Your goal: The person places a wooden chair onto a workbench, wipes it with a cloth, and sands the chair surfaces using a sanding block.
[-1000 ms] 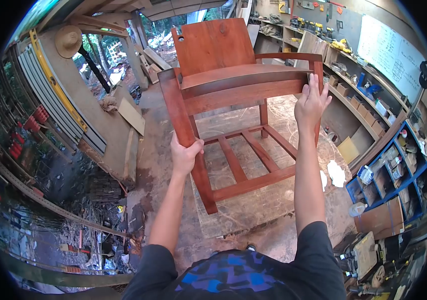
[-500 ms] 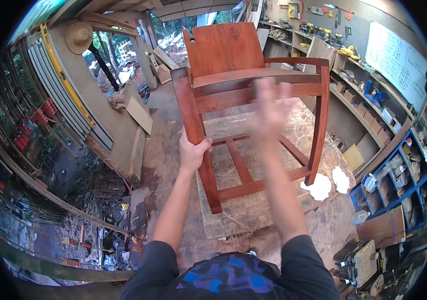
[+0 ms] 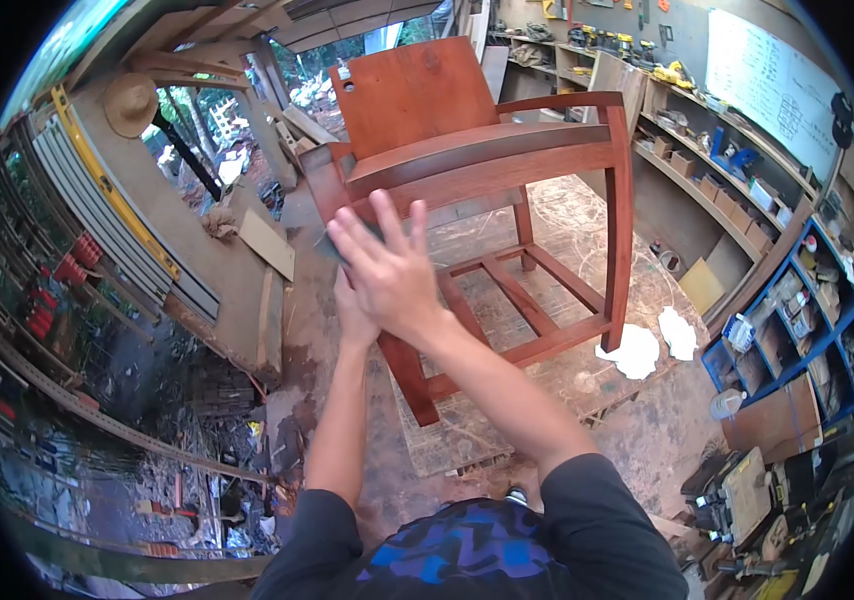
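A reddish-brown wooden chair (image 3: 447, 170) stands tilted on a worn wooden work surface (image 3: 587, 380), its slatted lower frame showing. My right hand (image 3: 387, 268), fingers spread, lies across the upper part of the chair's left front leg, by the end of the curved rail. Under its fingertips a small dark greenish patch shows, too hidden to name. Just below, my left hand (image 3: 355, 318) is wrapped round the same leg; the right hand covers most of its fingers.
White crumpled pieces (image 3: 635, 352) lie on the work surface's right side. Shelves (image 3: 712, 190) with tools and boxes line the right wall, above a blue compartment rack (image 3: 797, 330). At left, a wall holds a straw hat (image 3: 131, 105) and a yellow level (image 3: 112, 185).
My right hand has swept from the chair's right side across the front rail to the left leg, beside my left hand. The left hand has stayed on that leg. The view has shifted slightly.
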The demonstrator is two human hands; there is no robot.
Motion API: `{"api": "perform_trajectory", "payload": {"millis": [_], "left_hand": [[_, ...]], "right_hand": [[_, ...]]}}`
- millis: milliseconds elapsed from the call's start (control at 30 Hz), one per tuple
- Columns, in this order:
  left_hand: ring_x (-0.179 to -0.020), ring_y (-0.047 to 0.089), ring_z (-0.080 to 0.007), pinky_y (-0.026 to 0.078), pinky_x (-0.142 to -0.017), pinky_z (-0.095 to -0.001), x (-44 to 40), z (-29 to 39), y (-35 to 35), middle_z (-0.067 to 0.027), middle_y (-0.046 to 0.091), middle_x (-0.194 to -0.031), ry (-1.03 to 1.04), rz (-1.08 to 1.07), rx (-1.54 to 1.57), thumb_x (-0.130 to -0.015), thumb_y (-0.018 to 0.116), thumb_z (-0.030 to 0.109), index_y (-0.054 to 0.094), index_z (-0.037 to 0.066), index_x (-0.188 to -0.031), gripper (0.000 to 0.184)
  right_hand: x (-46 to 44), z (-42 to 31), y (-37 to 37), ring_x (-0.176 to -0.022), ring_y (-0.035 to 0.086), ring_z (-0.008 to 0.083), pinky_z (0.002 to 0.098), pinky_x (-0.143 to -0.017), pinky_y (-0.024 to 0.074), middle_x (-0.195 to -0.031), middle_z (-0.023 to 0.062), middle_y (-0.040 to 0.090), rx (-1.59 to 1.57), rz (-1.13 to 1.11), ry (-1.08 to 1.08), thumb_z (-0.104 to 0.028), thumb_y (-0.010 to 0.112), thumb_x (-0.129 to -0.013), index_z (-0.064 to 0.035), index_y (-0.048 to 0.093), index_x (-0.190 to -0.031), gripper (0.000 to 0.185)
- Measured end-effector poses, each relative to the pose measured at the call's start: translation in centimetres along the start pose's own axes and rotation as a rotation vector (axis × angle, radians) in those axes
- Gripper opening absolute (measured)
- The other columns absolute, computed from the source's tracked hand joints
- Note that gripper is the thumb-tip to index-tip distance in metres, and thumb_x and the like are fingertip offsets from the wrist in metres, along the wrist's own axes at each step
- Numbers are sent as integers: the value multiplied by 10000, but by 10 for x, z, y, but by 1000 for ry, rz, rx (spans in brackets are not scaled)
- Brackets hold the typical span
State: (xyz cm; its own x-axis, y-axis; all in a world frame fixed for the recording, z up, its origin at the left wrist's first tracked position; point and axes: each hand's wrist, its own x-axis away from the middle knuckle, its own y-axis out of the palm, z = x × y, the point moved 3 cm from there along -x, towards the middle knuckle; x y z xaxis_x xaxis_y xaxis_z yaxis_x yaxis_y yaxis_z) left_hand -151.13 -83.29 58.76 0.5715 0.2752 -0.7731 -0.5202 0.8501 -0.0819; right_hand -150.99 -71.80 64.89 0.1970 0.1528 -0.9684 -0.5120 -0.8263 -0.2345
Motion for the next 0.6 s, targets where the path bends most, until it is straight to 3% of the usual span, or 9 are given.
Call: {"api": "perform_trajectory", "payload": {"millis": [67,133,200,233,333,400,433,533,600], "left_hand": [[-604,617,-155,521,-589,-307,4,-1,4,-73,632,-778,-191,24,309,-802,685,-37,522,-2,-1130,368],[-599,616,-156,520,-584,-304,7,-9,0,-73,631,-776,-376,-52,372,-804,686,-38,524,-7,-1125,361],[-593,612,-156,515,-575,-301,9,-8,2,-68,621,-761,-378,-48,396,-810,683,-41,521,-10,-1132,363],[-594,611,-155,514,-573,-301,10,-8,1,-66,619,-757,-382,-51,391,-811,681,-42,519,-10,-1136,364],[-600,610,-154,514,-573,-303,11,-1,2,-62,615,-763,-383,-55,378,-814,679,-43,516,-9,-1150,375],[-605,609,-153,515,-574,-303,11,-2,1,-62,615,-774,-370,-48,382,-816,679,-42,514,-8,-1159,383],[-607,609,-153,515,-574,-303,13,-5,0,-62,615,-781,-361,-44,394,-817,679,-42,514,-8,-1163,386],[-598,598,-162,503,-567,-309,11,-20,5,-76,601,-752,-238,111,311,-808,658,-4,495,1,-1120,353],[-599,599,-162,502,-566,-308,5,-18,4,-78,600,-754,-238,104,289,-811,659,2,495,3,-1110,341]], "right_hand": [[-7,40,-40,-1444,376,380,611,-1186,169,-1403,102,595,106,147,45,-83,604,-858,-119,648,-1327,472],[-2,130,-81,-1409,419,393,617,-1166,209,-1422,81,582,213,289,171,-73,630,-869,-138,635,-1345,480],[4,211,-116,-1404,405,387,627,-1156,219,-1471,63,538,580,233,356,-176,580,-958,-148,559,-1418,461],[10,238,-122,-1421,373,386,626,-1159,214,-1493,59,516,544,224,379,-249,516,-1011,-141,542,-1431,434],[12,258,-106,-1423,364,396,622,-1168,195,-1500,59,507,509,237,411,-283,475,-1033,-131,531,-1436,435],[1,209,-78,-1450,307,442,630,-1170,183,-1529,150,454,460,151,414,-184,528,-974,-92,502,-1461,496],[4,171,-47,-1467,275,458,653,-1168,163,-1537,183,432,266,229,242,-120,556,-924,-73,496,-1462,543],[10,37,17,-1492,263,412,645,-1187,111,-1538,154,442,-45,38,64,-89,582,-868,-125,591,-1393,526],[9,28,0,-1489,275,410,636,-1191,111,-1534,152,448,-89,14,45,-79,578,-876,-127,588,-1397,524]]}}
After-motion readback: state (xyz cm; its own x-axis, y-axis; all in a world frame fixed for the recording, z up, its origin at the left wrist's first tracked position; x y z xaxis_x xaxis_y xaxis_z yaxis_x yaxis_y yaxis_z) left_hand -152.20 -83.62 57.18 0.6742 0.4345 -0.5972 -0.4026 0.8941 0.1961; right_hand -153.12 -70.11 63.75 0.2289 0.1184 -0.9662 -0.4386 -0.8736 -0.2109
